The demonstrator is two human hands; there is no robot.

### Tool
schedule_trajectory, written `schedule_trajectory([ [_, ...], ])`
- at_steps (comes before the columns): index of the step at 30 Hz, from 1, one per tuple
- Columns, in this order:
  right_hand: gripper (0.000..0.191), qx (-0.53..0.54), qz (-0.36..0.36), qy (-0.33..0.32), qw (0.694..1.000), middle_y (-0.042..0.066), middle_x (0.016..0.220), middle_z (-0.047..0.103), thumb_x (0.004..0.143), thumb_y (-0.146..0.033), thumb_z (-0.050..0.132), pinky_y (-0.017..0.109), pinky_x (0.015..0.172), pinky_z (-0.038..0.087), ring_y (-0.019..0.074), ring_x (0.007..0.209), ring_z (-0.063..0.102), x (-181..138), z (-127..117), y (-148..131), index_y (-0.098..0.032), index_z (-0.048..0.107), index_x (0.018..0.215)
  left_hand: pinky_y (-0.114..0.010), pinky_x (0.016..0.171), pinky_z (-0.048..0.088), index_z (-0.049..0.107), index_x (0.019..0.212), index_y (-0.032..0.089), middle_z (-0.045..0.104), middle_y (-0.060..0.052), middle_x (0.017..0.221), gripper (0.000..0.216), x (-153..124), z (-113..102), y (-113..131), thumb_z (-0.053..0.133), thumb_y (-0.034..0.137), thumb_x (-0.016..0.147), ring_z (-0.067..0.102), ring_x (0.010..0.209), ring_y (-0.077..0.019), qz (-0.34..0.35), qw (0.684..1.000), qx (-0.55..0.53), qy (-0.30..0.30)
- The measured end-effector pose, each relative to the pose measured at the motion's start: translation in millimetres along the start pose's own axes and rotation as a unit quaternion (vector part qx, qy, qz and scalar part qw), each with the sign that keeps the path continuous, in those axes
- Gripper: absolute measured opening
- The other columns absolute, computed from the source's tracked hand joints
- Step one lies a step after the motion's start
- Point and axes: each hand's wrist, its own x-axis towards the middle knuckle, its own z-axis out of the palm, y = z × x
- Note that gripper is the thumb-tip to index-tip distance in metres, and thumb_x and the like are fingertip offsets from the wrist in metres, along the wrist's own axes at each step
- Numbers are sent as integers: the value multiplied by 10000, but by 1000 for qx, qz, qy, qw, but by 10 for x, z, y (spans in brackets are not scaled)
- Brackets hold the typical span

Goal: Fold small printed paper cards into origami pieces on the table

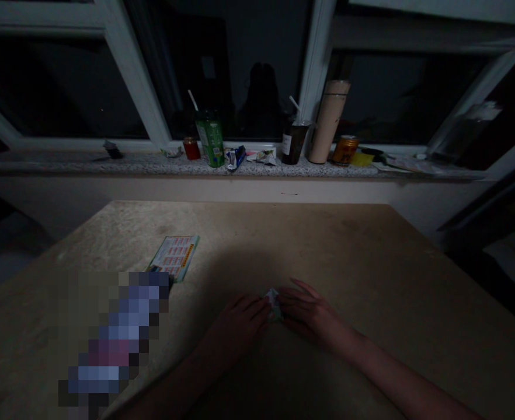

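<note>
Now both hands meet low on the table (371, 251), well in from every edge. The left hand (242, 318) has its fingers bunched together, pinching the near-left side of a small folded paper (274, 303). The right hand (306, 312) rests against the paper's other side, fingers fanned apart. Bare tabletop runs wide to the right and ahead. A printed leaflet (175, 256) lies off to the left, well apart. Beyond the far edge, the windowsill (108, 164) carries a green cup (211, 139).
</note>
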Motion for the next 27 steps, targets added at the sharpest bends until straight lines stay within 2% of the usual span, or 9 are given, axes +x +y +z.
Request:
schedule_trajectory([
  [6,226,-18,-2,18,1000,35,1116,664,892,-242,522,467,1092,255,193,1149,525,-11,-18,-8,-217,615,1096,-360,911,406,490,1228,179,585,-77,1215,357,24,-59,2,379,45,916,542,1077,-224,19,998,39,-36],
  [10,184,-20,15,41,999,20,1025,684,864,-276,567,468,1062,284,190,1062,561,-11,-26,-8,-233,638,1028,-367,877,433,526,1145,193,602,-69,1108,251,87,-156,8,470,160,902,550,1018,-231,-16,998,-43,-36],
  [13,158,-1,33,54,998,18,952,690,834,-298,608,450,1033,315,192,1003,574,-4,-43,-12,-230,652,969,-379,904,422,507,1127,202,554,-65,1149,287,148,-213,-7,551,298,860,514,1059,-243,-40,992,-119,-23],
  [16,143,24,41,57,997,21,918,683,823,-305,625,440,1008,333,196,979,572,2,-59,-8,-228,663,937,-400,908,408,516,1089,203,540,-65,1140,331,199,-208,-41,592,394,830,498,1062,-256,-57,988,-140,-13],
  [27,98,66,59,55,995,24,867,635,841,-293,619,434,979,334,194,943,564,-2,-86,17,-221,682,859,-378,905,364,558,1054,222,552,-24,1076,241,183,-134,-114,582,373,867,478,1020,-223,-58,988,-143,11],
])
